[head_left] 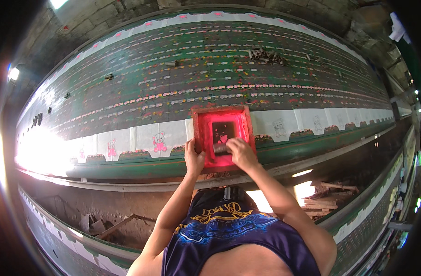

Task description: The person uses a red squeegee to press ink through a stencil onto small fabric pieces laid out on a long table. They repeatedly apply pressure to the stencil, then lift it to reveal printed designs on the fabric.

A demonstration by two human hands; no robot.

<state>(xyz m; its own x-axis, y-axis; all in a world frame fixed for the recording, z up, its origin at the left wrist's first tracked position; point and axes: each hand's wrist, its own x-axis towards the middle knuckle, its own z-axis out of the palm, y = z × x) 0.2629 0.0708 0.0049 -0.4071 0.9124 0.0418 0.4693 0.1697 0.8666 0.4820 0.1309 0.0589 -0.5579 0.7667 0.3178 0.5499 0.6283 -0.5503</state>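
A wooden screen-printing frame (197, 126), stained bright pink, lies on white cut pieces at the near edge of a long table. Pink ink rings its dark mesh window, where part of a bear shape shows. My left hand (194, 158) grips the frame's left side near the lower corner, its fingers bent over the rim. Inside the frame, my right hand (242, 153) holds a dark squeegee (221, 148) against the lower part of the mesh. To the left, a white piece (171, 130) bears a pink bear print (159, 141). Pieces on the right carry grey bear outlines (279, 129).
The long green-grey table (173, 99) is covered in rows of small coloured marks. Dark rolled tubes (268, 56) lie in a pile toward its far side. A metal rail (127, 187) runs along the near edge. Wooden scraps (323, 202) lie below on the right.
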